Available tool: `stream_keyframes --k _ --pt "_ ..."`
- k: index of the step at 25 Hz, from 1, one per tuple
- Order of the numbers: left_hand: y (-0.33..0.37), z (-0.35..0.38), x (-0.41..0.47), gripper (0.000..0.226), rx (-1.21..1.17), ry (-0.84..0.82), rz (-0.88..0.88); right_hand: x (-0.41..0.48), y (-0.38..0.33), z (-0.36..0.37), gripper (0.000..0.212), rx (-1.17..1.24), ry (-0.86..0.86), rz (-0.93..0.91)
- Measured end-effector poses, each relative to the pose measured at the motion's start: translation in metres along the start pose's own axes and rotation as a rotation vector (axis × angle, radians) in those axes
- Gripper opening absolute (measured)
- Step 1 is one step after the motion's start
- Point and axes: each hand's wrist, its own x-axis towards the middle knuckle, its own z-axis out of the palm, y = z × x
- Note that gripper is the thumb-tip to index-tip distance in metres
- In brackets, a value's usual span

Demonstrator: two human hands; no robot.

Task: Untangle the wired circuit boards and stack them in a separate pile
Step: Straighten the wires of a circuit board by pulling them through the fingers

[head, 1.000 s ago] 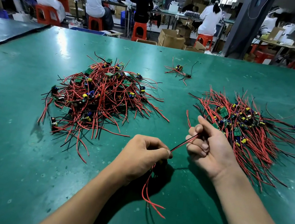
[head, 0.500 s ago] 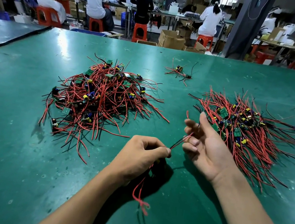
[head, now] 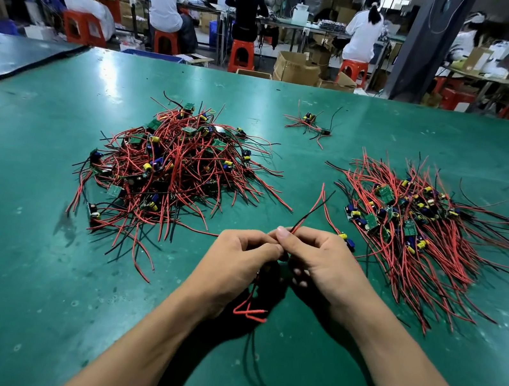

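Wires (head: pixel 251 313) are being pinched by the left hand (head: pixel 234 263) and right hand (head: pixel 327 265), both curled, over the worktop's (head: pixel 33 257) near middle; their board is being hidden. They should be pulled straight gently before stacking on the right pile (head: pixel 425 228), away from the tangle (head: pixel 175 173).

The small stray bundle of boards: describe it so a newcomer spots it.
On the green table lie a left heap and a right heap of red-wired boards. Beyond the gap between them sits the small bundle, alone, with few wires.
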Motion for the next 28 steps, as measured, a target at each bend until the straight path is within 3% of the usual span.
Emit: stream_keyframes --k 6,12,16,20,23,28 --pt "0.000 0.000 0.000 0.014 0.033 -0.110 -0.045 0.008 -0.002 -0.006 0.012 0.034 0.243 -0.121" --pt "0.002 -0.003 0.000 0.013 -0.001 -0.181 -0.065 0.014 -0.002 -0.006 0.019 0.209 0.378 -0.158" --pt "0.004 -0.003 0.001 0.013 0.004 -0.186 -0.072 0.016 -0.003 -0.013 0.023 0.086 0.510 -0.269" --pt "0.004 -0.005 0.003 0.014 -0.007 -0.140 -0.075 0.016 -0.003 -0.019 0.038 0.079 0.512 -0.260" --pt "0.002 -0.005 0.004 0.015 -0.048 -0.100 -0.068 0.015 -0.002 -0.026 0.039 -0.162 0.535 -0.302" --pt "0.001 -0.007 0.005 0.013 -0.072 -0.044 -0.054 0.011 -0.005 -0.026 0.010 -0.560 0.659 -0.530"
